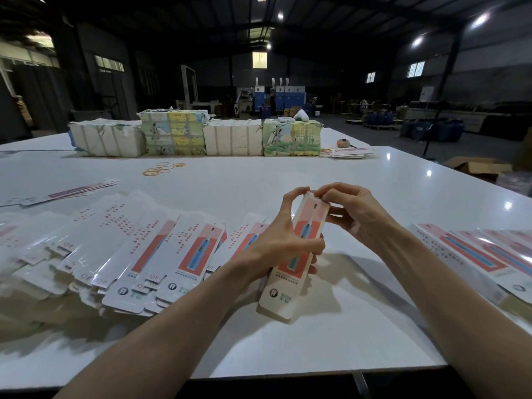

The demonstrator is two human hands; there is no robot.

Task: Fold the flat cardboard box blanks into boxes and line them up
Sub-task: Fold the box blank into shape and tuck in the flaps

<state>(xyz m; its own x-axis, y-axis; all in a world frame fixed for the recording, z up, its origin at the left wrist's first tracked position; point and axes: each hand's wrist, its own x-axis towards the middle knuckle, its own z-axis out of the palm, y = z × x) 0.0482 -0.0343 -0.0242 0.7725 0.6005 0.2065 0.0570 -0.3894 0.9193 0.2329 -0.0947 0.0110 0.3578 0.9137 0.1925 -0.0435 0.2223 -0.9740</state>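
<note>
Toothbrush box [288, 289]: long, narrow, already squared up into a tube. The top face has a red/pink panel with a blue electric toothbrush graphic. The near end carries a tooth logo and "X SI" print. It is held tilted over the bench [288, 349], near end low and close to the surface, far end raised away from the person. I can't tell whether the near end touches the bench.

Left hand [280, 243]: wrapped around the box mid-length, fingers curled over the top face from the left. The index finger [293, 194] reaches up to the far-end corner.

Right hand [355, 216]: at the far end from the right side, thumb and forefinger pinching the end flap, other fingers curled loosely behind. The two hands' fingertips nearly meet at that end.

Left of the left hand is a loose overlapping spread of flat box blanks [138, 249] with the same print, some face down. Right of the right hand is a row of same-print boxes [472, 254] lying side by side; they look folded, though edge blur makes this uncertain.

Beyond both hands are scattered rubber bands [162, 169], and further out a line of wrapped bundles [233, 138].
</note>
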